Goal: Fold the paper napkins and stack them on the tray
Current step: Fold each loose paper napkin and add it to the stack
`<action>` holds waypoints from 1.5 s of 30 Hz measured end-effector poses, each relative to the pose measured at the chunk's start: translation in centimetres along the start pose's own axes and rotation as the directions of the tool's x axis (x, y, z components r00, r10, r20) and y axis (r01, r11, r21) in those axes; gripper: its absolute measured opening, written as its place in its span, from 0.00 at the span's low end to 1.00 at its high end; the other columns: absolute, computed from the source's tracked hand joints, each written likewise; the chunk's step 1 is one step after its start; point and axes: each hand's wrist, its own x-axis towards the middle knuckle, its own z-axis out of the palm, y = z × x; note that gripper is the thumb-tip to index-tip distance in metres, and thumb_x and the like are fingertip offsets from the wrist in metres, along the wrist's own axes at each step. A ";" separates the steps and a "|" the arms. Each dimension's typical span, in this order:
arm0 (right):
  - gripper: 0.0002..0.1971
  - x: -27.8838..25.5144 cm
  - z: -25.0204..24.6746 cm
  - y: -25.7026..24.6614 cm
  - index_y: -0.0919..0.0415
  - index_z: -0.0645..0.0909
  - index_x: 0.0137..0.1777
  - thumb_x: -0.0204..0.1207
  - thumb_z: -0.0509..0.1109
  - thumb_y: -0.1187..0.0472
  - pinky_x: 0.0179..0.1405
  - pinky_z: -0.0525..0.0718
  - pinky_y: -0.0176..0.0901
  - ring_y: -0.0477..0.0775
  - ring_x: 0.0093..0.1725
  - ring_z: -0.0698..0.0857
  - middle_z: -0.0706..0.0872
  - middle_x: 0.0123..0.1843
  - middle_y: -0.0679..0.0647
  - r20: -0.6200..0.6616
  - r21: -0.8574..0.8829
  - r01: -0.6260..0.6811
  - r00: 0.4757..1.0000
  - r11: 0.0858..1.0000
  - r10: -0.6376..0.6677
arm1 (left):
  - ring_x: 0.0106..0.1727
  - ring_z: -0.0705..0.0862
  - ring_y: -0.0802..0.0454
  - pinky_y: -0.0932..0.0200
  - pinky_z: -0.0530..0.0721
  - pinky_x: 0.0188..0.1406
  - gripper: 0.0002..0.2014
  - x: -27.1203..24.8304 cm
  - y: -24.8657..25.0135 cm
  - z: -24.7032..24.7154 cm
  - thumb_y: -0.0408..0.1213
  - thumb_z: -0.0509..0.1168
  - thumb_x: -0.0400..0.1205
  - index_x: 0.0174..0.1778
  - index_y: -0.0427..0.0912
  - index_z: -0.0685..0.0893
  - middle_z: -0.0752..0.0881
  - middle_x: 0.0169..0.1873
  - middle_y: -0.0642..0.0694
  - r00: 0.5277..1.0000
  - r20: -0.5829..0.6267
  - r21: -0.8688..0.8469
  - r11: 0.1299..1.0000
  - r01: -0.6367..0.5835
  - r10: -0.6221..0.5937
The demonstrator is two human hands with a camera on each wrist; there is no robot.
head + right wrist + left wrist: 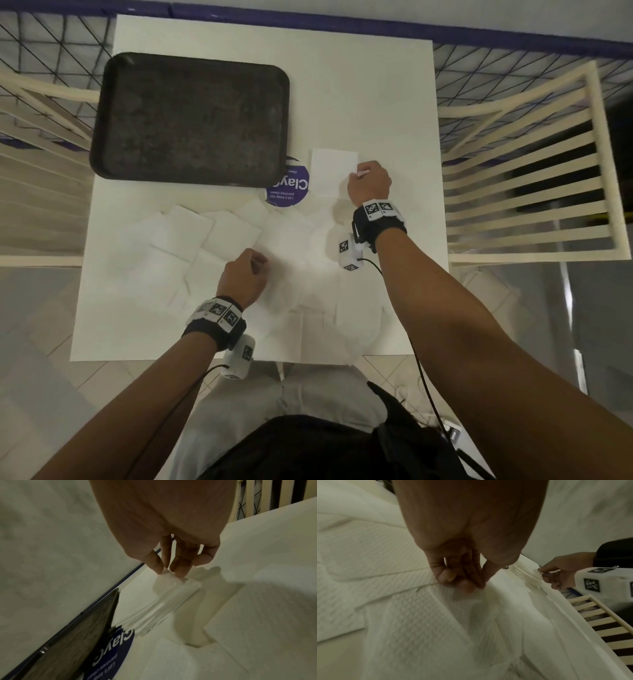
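A dark rectangular tray [191, 120] lies on the far left of the white table [376, 85], with nothing on it. A folded stack of napkins [334, 171] lies right of the tray. My right hand [368, 183] pinches its right corner between thumb and fingers [180, 569], lifting that corner of the folded napkins [171, 599]. Several loose white napkins [191, 240] are spread over the near half of the table. My left hand [245, 277] pinches an embossed napkin [471, 608] from this spread between its fingertips [465, 586].
A round purple sticker [291, 192] lies between the tray and the folded stack. Cream slatted chairs [534, 171] flank the table on both sides. The table's near edge [205, 358] is just above my lap.
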 end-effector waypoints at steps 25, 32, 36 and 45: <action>0.09 -14.5 4.9 6.0 0.55 0.87 0.52 0.75 0.68 0.64 0.51 0.79 0.35 0.48 0.46 0.86 0.91 0.47 0.49 0.189 0.155 0.123 0.970 0.980 -0.151 | 0.45 0.81 0.47 0.51 0.82 0.50 0.08 0.4 1.4 -0.9 0.44 0.73 0.84 0.54 0.44 0.88 0.81 0.51 0.44 0.961 -0.265 0.005 0.997 -0.081 0.079; 0.18 -16.6 5.1 4.6 0.65 0.80 0.37 0.81 0.70 0.51 0.47 0.74 0.39 0.53 0.42 0.80 0.83 0.35 0.51 0.355 0.139 0.114 0.921 0.984 -0.157 | 0.44 0.80 0.51 0.56 0.76 0.50 0.07 -0.6 1.8 -2.2 0.44 0.70 0.86 0.55 0.45 0.85 0.86 0.50 0.51 0.966 -0.240 -0.149 0.980 -0.132 0.094; 0.16 -17.0 4.7 3.8 0.61 0.75 0.36 0.79 0.74 0.53 0.37 0.76 0.34 0.46 0.32 0.79 0.79 0.32 0.49 0.406 0.222 0.087 0.897 0.971 -0.174 | 0.48 0.82 0.52 0.58 0.77 0.51 0.08 -1.1 1.9 -3.2 0.45 0.70 0.86 0.57 0.46 0.85 0.87 0.49 0.52 0.967 -0.250 -0.220 0.969 -0.115 0.058; 0.08 -17.7 4.2 1.9 0.61 0.79 0.42 0.80 0.75 0.61 0.36 0.77 0.27 0.44 0.26 0.84 0.85 0.25 0.51 0.313 0.366 0.175 0.902 0.914 -0.298 | 0.59 0.90 0.40 0.37 0.87 0.66 0.07 -0.9 1.7 -5.2 0.38 0.71 0.86 0.57 0.43 0.90 0.92 0.54 0.44 0.997 -0.071 -0.631 0.775 -0.017 -0.036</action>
